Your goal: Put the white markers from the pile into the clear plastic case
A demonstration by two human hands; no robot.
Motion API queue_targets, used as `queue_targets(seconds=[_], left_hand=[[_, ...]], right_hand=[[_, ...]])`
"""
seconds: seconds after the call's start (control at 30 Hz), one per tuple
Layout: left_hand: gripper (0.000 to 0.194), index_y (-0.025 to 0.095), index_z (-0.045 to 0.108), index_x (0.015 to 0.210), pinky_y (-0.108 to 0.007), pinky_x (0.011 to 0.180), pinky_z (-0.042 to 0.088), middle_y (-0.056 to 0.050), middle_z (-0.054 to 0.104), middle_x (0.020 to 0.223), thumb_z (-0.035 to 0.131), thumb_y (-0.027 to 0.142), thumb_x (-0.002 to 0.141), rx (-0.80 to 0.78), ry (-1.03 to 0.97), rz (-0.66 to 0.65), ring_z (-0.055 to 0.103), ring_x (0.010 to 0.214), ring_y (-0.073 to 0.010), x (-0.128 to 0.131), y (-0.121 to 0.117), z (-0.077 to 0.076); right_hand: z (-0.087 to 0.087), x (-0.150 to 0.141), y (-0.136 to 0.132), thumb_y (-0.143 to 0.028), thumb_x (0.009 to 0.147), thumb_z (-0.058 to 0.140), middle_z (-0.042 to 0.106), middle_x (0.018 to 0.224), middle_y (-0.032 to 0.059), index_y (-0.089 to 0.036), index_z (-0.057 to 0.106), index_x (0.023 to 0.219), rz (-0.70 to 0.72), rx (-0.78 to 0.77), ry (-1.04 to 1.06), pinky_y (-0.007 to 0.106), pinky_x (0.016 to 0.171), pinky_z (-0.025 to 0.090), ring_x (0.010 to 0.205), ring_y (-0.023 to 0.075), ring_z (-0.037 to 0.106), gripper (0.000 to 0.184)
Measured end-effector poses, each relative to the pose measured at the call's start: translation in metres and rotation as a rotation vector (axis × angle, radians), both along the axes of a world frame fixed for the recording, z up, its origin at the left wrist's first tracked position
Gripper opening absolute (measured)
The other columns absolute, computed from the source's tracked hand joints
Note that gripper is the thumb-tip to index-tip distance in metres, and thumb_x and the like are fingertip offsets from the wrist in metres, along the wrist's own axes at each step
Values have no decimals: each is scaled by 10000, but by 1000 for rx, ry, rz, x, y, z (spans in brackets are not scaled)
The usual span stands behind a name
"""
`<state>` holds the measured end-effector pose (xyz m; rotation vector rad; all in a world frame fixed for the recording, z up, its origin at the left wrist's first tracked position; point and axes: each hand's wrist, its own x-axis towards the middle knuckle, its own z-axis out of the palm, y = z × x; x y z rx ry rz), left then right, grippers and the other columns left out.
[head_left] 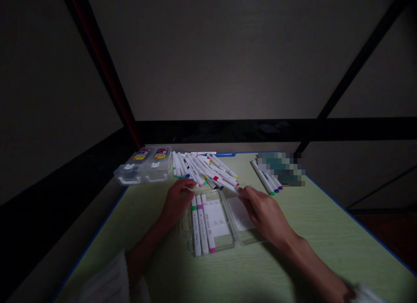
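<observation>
A: How is the marker in the head view seen?
B: A white-barrelled marker with a red section at its far end is gripped by the fingers of the right hand, behind the open clear case. It is slanted, the red end being directed toward the marker pile.

A: And the left hand?
B: The left hand is placed by the case's far left corner, fingers curled; whether anything is gripped cannot be told.

A: What is contained in the case?
B: Three white markers, banded green, purple and pink, are laid side by side along the left; the rest is left open over a white card. The transparent lid is folded out rightward.

A: Where are edges and open room found?
B: The pale green table is bordered in blue. Its far side is occupied by two closed cases, the pile and a separate marker group; bare surface is seen at right and in front.
</observation>
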<state>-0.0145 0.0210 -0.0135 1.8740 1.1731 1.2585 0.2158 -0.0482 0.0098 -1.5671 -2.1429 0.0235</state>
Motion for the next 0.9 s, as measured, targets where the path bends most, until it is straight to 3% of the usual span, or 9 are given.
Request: queue_targets(seconds=[0.23, 0.67, 0.9], left_hand=[[378, 139, 536, 1028, -307, 852, 447, -98, 594, 1069, 592, 274, 680, -220, -248, -183, 572, 964, -180, 0, -2, 5], [426, 133, 540, 1076, -350, 955, 393, -107, 566, 1167, 621, 265, 679, -286, -349, -246, 520, 1086, -220, 1, -8, 11], [410, 137, 537, 1081, -342, 966, 380, -101, 577, 1153, 613, 242, 691, -286, -360, -259, 515, 1092, -207, 0, -5, 5]], right_hand=[[2, -7, -3, -154, 847, 340, 618, 809, 71, -176, 489, 876, 26, -24, -83, 237, 612, 361, 708, 173, 562, 153], [2, -9, -4, -131, 840, 343, 624, 849, 78, -172, 488, 921, 25, -48, -105, 247, 645, 380, 758, 183, 573, 171], [2, -9, -4, -137, 843, 339, 622, 830, 74, -171, 487, 898, 31, -54, -114, 248, 632, 378, 745, 181, 570, 162]])
